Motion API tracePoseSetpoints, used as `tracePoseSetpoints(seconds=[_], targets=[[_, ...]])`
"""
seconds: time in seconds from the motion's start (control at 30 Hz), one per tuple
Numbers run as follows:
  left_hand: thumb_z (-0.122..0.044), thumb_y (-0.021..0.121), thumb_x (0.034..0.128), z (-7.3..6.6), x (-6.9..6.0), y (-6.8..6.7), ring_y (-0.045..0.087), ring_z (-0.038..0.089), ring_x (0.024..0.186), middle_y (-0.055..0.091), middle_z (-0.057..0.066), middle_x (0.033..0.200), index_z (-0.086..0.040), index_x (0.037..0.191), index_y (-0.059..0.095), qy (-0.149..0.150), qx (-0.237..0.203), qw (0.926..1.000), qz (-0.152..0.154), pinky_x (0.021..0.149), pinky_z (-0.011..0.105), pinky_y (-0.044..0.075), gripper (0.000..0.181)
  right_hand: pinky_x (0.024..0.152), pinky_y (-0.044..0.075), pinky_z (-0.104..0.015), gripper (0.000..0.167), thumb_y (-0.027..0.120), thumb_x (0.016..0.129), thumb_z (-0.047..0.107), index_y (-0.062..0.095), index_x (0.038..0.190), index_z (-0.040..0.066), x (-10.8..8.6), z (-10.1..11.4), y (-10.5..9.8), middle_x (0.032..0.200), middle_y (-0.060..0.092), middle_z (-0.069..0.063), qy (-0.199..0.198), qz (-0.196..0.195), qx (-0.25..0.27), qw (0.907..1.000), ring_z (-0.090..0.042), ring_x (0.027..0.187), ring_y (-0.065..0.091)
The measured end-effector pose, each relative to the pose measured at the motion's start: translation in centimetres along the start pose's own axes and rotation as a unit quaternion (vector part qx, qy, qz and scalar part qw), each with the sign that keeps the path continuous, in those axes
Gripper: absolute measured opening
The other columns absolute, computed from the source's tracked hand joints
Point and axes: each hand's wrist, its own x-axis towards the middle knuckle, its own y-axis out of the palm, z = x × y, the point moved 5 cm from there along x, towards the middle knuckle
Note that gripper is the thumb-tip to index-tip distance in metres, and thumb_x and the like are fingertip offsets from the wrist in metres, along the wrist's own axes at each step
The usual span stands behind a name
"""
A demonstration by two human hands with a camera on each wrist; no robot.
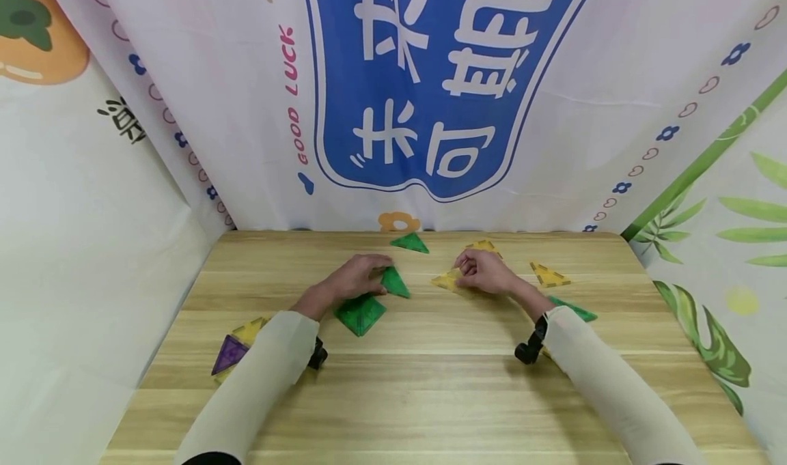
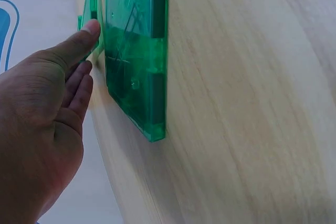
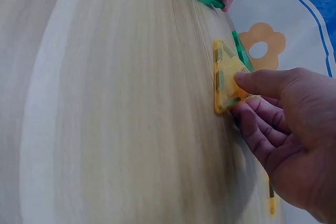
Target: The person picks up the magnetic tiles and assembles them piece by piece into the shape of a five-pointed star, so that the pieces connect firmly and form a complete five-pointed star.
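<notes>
My left hand [image 1: 359, 277] pinches a green translucent triangle tile [image 1: 395, 284] between thumb and fingers. Just below that hand lies a green square shape [image 1: 364, 316]; the left wrist view shows its thick, dark-striped edge [image 2: 157, 51]. Further right, my right hand [image 1: 487, 272] holds a yellow triangle tile [image 3: 226, 77] by one corner, the thumb on its face and curled fingers behind. Between the hands, toward the back edge, lies another green triangle [image 1: 410, 242]. A yellow tile [image 1: 484, 246] lies behind the right hand, partly hidden by it.
To the right lie a yellow triangle [image 1: 549, 275] and a green tile [image 1: 574, 308], near the right forearm. A purple tile [image 1: 229, 354] and yellow tiles [image 1: 249, 331] sit by the left sleeve, partly covered. A printed cloth [image 1: 258, 199] hangs behind the wooden table [image 1: 418, 397].
</notes>
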Motion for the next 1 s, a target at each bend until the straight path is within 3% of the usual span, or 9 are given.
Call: tracePoseSetpoints(seconds=[0.17, 0.4, 0.63, 0.9, 1.0], targets=[[-0.013, 0.083, 0.0936, 0.1, 0.0, 0.0, 0.049, 0.036, 0.147, 0.055, 0.019, 0.155, 0.003, 0.151, 0.054, 0.006, -0.016, 0.9998, 0.008, 0.121, 0.047, 0.04, 0.066, 0.071, 0.058, -0.031, 0.028, 0.078, 0.095, 0.002, 0.07, 0.12, -0.006, 0.2, 0.0, 0.9, 0.096, 0.071, -0.017, 0.036, -0.015, 0.079, 0.9961, -0.022, 0.081, 0.066], [-0.009, 0.083, 0.0927, 0.3, 0.1, -0.2, 0.05, 0.034, 0.146, 0.056, 0.018, 0.155, 0.003, 0.15, 0.055, 0.016, -0.037, 0.9989, 0.022, 0.12, 0.046, 0.042, 0.065, 0.072, 0.064, -0.032, 0.03, 0.077, 0.095, 0.0, 0.068, 0.122, -0.007, 1.4, 0.9, 2.6, 0.09, 0.072, -0.012, 0.1, -0.059, 0.166, 0.9793, -0.016, 0.076, 0.073], [-0.007, 0.083, 0.0922, 0.1, 0.8, -0.4, 0.053, 0.031, 0.143, 0.059, 0.016, 0.152, 0.001, 0.15, 0.057, 0.031, -0.032, 0.9981, 0.043, 0.118, 0.043, 0.044, 0.064, 0.07, 0.065, -0.032, 0.029, 0.078, 0.093, -0.001, 0.068, 0.12, -0.006, 2.7, 2.2, 4.5, 0.091, 0.076, -0.014, 0.12, -0.077, 0.2, 0.9695, -0.017, 0.074, 0.076], [-0.005, 0.083, 0.0914, -0.1, 1.3, -0.5, 0.056, 0.031, 0.14, 0.062, 0.017, 0.149, 0.002, 0.148, 0.059, 0.07, -0.017, 0.9958, 0.056, 0.118, 0.044, 0.045, 0.062, 0.068, 0.065, -0.033, 0.028, 0.079, 0.09, -0.005, 0.068, 0.116, -0.007, 3.4, 3.4, 6.4, 0.088, 0.076, -0.015, 0.131, -0.091, 0.243, 0.957, -0.02, 0.072, 0.077], [-0.004, 0.082, 0.0919, 0.1, 1.3, -0.6, 0.056, 0.031, 0.14, 0.061, 0.017, 0.149, 0.001, 0.149, 0.058, 0.069, -0.016, 0.9958, 0.058, 0.118, 0.045, 0.045, 0.063, 0.069, 0.065, -0.032, 0.029, 0.08, 0.089, -0.006, 0.068, 0.115, -0.008, 3.7, 3.5, 7.0, 0.087, 0.075, -0.014, 0.136, -0.098, 0.257, 0.952, -0.019, 0.07, 0.076]])
